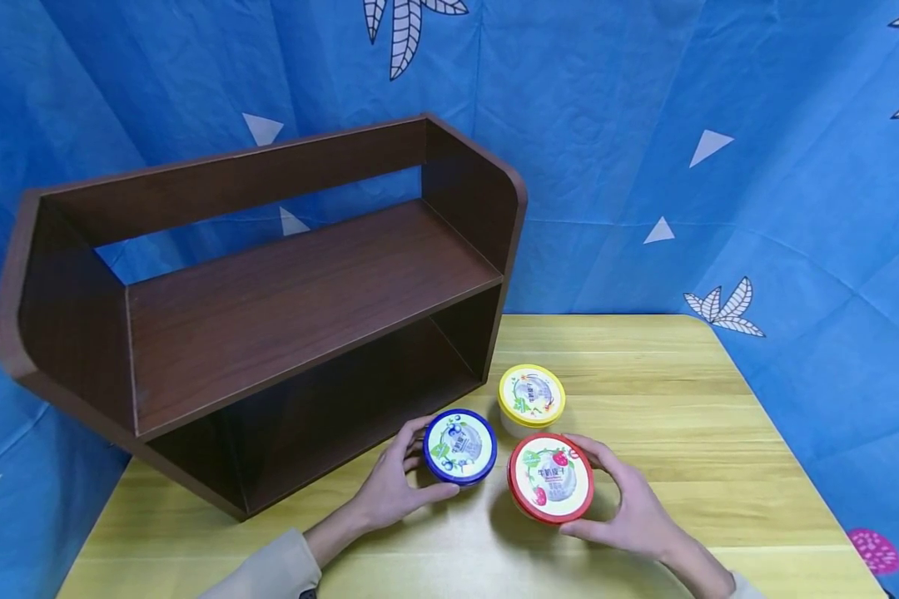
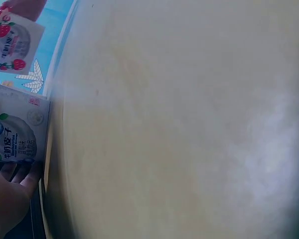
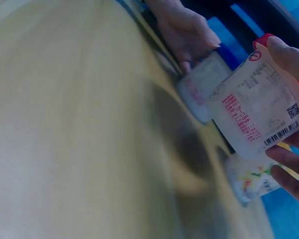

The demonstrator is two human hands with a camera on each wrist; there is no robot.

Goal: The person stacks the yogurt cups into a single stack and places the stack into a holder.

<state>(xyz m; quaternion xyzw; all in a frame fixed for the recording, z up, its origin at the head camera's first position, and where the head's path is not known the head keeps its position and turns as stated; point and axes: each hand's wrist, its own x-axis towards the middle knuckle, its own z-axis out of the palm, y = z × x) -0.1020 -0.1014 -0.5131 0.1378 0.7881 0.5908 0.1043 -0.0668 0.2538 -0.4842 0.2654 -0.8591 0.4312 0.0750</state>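
Note:
My left hand (image 1: 391, 494) curls round a white tub with a blue lid (image 1: 460, 448), thumb at its near side and fingers at its left. Blueberries are printed on that tub (image 2: 15, 124), seen in the left wrist view. A red-lidded strawberry tub (image 1: 550, 479) is held by its right side in my right hand (image 1: 633, 512), between thumb and fingers. The right wrist view shows this tub (image 3: 259, 104) raised over the table, its barcode side facing the camera and a shadow below. Just behind the two stands a yellow-lidded tub (image 1: 531, 397), touched by neither hand.
A dark brown two-level shelf (image 1: 315, 308) stands at the left, its open lower compartment facing the hands. The light wood table (image 1: 667, 416) extends to the right. A blue patterned curtain (image 1: 599, 125) hangs behind and along the sides.

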